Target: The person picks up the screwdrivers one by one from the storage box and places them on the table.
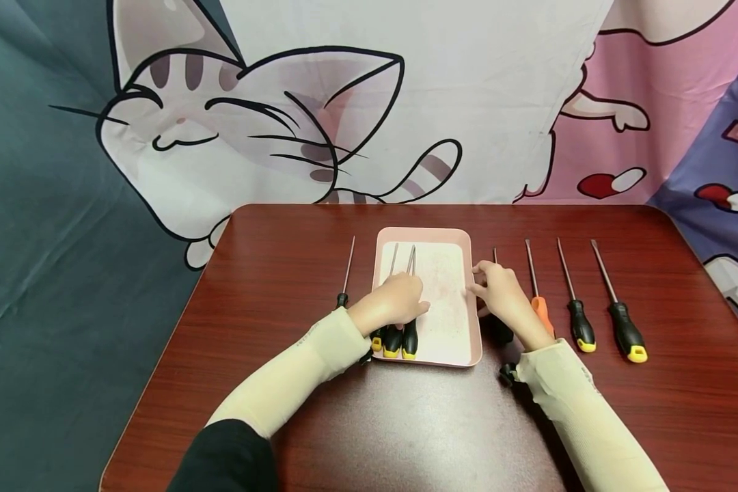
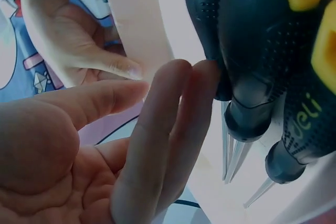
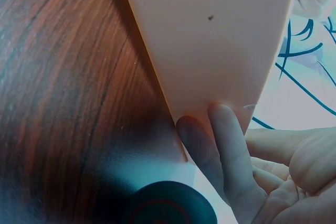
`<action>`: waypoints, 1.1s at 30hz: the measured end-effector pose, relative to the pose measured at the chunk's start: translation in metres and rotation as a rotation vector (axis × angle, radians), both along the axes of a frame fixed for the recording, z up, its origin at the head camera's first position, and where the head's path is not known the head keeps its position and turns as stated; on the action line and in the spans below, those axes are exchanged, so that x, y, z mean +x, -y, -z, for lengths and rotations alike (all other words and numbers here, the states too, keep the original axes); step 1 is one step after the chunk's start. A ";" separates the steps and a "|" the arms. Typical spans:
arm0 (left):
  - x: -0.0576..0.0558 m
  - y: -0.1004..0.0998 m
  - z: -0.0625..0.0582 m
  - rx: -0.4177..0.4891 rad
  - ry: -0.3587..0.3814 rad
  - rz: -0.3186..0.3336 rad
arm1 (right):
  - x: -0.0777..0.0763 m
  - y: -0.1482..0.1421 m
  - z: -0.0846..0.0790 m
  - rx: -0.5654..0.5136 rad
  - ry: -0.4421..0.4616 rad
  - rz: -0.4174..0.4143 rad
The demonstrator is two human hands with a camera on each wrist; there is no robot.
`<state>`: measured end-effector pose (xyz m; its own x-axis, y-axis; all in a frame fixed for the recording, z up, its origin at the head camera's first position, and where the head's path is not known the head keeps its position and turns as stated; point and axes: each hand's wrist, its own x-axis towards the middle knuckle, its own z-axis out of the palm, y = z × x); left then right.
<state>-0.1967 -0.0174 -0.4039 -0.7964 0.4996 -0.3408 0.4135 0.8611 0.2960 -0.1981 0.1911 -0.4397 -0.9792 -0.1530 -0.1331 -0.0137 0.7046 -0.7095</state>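
Three screwdrivers with black and yellow handles (image 1: 409, 340) lie side by side in the left half of a shallow pink tray (image 1: 471, 314), shafts pointing away. My left hand (image 1: 395, 301) is over them. In the left wrist view its fingers are fairly straight, and the fingertips (image 2: 178, 72) come right up to the nearest handle (image 2: 205, 14). My right hand (image 1: 498, 290) pinches the tray's right wall. Its fingers (image 3: 227, 129) lie against the outer face, and a fingertip shows over the rim. Part of a black-handled screwdriver (image 1: 503, 333) is hidden under the right hand.
On the reddish-brown table (image 1: 406, 430), an orange-handled screwdriver (image 1: 540, 313) and two black-and-yellow ones (image 1: 581, 326) lie in a row to the right. Left of the tray is another screwdriver (image 1: 347, 277), partly covered by my left sleeve. A printed cat cloth (image 1: 498, 89) hangs behind.
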 end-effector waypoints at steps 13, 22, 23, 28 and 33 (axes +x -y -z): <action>0.005 -0.014 0.007 -0.122 -0.064 0.076 | 0.000 0.000 0.002 -0.037 0.016 0.001; 0.001 -0.017 0.011 -0.130 -0.119 0.126 | -0.001 0.000 0.001 0.052 -0.030 -0.001; 0.001 -0.017 0.011 -0.130 -0.117 0.125 | -0.001 0.000 0.000 0.062 -0.034 -0.001; 0.000 -0.016 0.011 -0.120 -0.106 0.122 | -0.001 -0.001 0.000 0.069 -0.035 -0.005; -0.001 -0.016 0.013 -0.095 -0.070 0.102 | -0.001 0.000 0.000 0.069 -0.034 -0.007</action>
<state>-0.1978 -0.0019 -0.4170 -0.7665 0.5471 -0.3364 0.5169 0.8364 0.1825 -0.1990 0.1912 -0.4397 -0.9822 -0.1517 -0.1105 -0.0421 0.7520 -0.6579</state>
